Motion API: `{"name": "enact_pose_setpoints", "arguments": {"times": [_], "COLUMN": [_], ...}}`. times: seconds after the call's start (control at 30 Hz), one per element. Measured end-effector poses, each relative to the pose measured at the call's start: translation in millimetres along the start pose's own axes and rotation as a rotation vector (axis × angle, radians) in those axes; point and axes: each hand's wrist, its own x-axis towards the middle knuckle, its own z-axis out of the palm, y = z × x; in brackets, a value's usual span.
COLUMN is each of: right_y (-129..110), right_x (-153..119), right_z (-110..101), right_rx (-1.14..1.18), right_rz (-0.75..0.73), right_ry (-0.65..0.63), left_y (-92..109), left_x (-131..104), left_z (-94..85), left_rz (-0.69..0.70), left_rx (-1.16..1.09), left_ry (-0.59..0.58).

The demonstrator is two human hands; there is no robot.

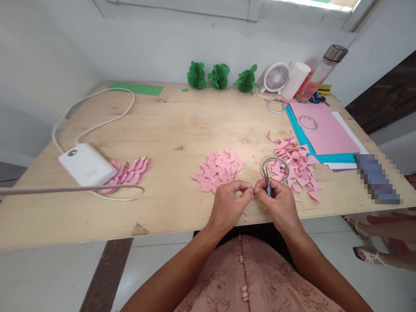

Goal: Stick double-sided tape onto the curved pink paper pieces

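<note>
pinching a small pink piece [253, 188] between the fingertips of left hand [226, 206], drawn almost closed, and right hand [280, 203], likewise nearly closed and also gripping scissors [269, 189], above the desk's [175, 125] near edge. cannot make out its shape behind the fingertips. from there, seeing pink scraps [275, 172] inside the tape roll [262, 170] at two o'clock; something reddish low in the clear bottle [320, 73] at one, cannot tell whether inside or behind; striped strips [140, 167] at nine, partly hidden by a white box [88, 165]; a pixelated object [377, 180] at three, too blocky to name.
</note>
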Motion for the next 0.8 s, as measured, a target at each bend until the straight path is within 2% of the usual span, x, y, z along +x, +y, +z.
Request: {"name": "enact_pose_setpoints", "arguments": {"times": [0.2, 0.4, 0.67, 0.8], "right_y": [3, 3, 0, 0], "right_x": [1, 2, 1, 0], "right_z": [1, 2, 2, 0], "right_rx": [0.037, 0.111, 0.205, 0.239], "right_rz": [0.009, 0.053, 0.135, 0.145], "right_ry": [-0.032, -0.031, 0.003, 0.02], "left_y": [0, -3, 4, 11], "left_x": [2, 5, 5, 4], "left_z": [-1.3, -4.7, -5.1, -7.8], "left_rz": [-0.02, -0.056, -0.26, -0.308], "left_rx": [-0.021, -0.101, -0.251, -0.314], "left_ry": [0.054, 0.029, 0.03, -0.002]}}
